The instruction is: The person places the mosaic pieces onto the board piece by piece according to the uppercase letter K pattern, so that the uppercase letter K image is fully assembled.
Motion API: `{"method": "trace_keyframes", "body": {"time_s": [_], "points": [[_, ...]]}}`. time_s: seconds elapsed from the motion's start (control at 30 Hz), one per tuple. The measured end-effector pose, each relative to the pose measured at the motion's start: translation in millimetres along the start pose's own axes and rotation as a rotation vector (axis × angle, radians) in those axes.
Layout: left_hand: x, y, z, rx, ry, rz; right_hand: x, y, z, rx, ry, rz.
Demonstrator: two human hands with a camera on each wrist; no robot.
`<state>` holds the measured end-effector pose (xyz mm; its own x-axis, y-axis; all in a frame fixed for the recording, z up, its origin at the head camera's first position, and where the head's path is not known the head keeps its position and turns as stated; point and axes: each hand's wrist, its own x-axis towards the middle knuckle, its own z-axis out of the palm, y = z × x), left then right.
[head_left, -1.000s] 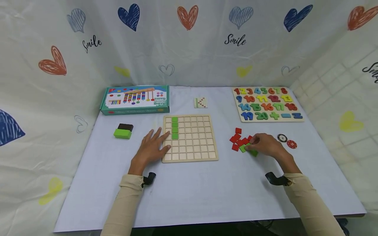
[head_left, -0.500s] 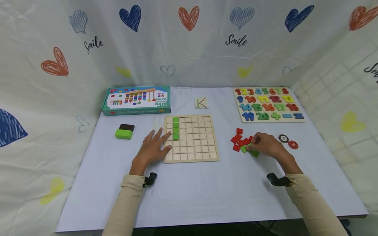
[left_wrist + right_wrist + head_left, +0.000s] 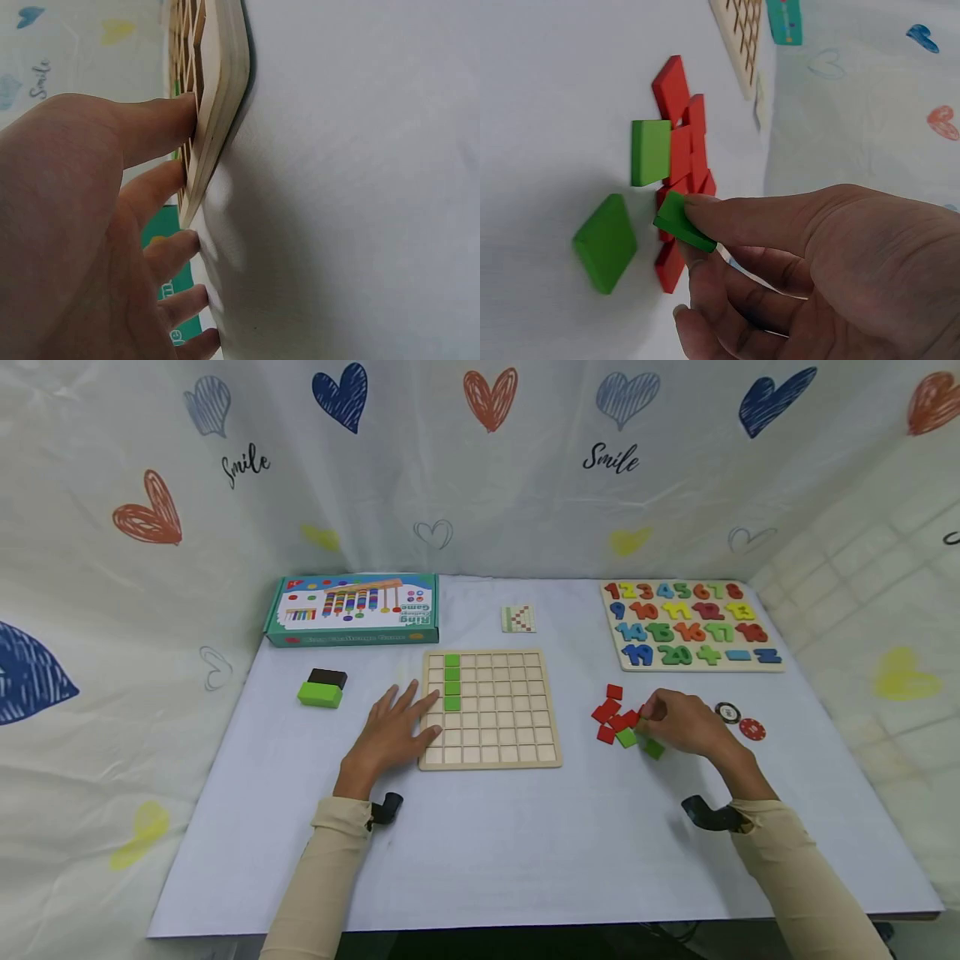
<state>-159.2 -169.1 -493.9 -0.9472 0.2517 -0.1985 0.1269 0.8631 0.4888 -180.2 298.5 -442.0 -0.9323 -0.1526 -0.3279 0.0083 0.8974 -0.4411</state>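
Observation:
My right hand (image 3: 684, 722) pinches a small green square tile (image 3: 679, 219) between thumb and fingers, held just above the table in the right wrist view. Two other green tiles (image 3: 652, 154) lie loose below it, beside a cluster of red square tiles (image 3: 609, 712). My left hand (image 3: 388, 735) lies with fingers spread at the left side of a wooden grid board (image 3: 504, 714). In the left wrist view its thumb (image 3: 161, 124) and index finger touch the board's edge, while the other fingers reach the table. Several green tiles (image 3: 452, 681) fill the upper cells of the board's second column.
A green game box (image 3: 352, 610) stands at the back left, near stacked black and green blocks (image 3: 320, 695). Behind the board lies a small pattern card (image 3: 518, 618). A number puzzle (image 3: 692, 627) is at the back right. Two round chips (image 3: 752, 729) lie beyond the right hand.
My right hand has lifted slightly from the tile pile with a green tile, uncovering the loose green tiles under it. My left hand stays at the board; the head view has shifted slightly.

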Motion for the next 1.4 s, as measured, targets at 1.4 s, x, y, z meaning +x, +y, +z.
{"method": "trace_keyframes", "body": {"time_s": [1.4], "points": [[1.5,-1.6,-3.1,0.034,-0.007,-0.003,75,-212,130,0.155,0.051,-0.53]]}}
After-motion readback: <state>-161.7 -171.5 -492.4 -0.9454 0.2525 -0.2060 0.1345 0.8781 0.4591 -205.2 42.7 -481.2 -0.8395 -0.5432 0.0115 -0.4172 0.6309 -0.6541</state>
